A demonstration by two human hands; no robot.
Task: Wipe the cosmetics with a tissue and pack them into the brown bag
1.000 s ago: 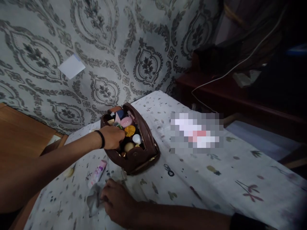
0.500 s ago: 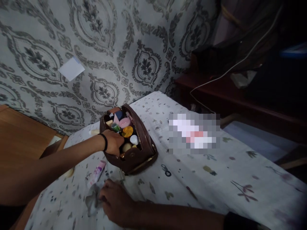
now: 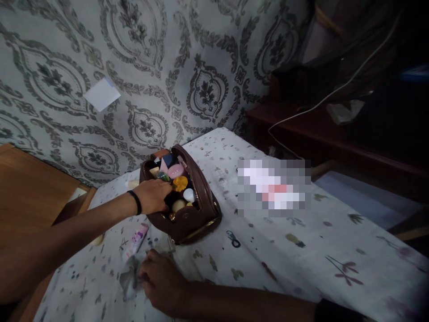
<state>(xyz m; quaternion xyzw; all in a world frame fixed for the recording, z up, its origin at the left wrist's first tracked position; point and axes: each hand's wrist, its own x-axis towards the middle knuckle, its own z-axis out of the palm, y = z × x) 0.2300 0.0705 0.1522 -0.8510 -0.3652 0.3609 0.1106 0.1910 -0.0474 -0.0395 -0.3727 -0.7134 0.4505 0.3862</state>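
A brown cosmetics bag (image 3: 201,223) stands unzipped on the bed, packed with small items. Among them are a pink oval case (image 3: 176,171), an amber round lid (image 3: 180,183), a white cap (image 3: 189,194) and a green-topped container (image 3: 163,176). My left hand (image 3: 152,196), with a black band on its wrist, reaches over the bag's left rim. Its fingertips dip inside, where I cannot see what they touch. Lower down, my right hand (image 3: 165,282) rests with curled fingers on a crumpled grey cloth (image 3: 128,281). Just above the cloth lies a pink and white tube (image 3: 137,239).
The bed's patterned white sheet (image 3: 214,264) reaches to a patterned wall. A pale tube (image 3: 132,184) and a small yellowish item (image 3: 98,240) lie left of the bag. A blurred-out object (image 3: 273,185) sits to the right. A white cable (image 3: 313,108) crosses the dark red furniture (image 3: 295,120).
My left hand has pulled back slightly up and left, showing more of its knuckles above the bag. My right hand keeps its place on the grey cloth.
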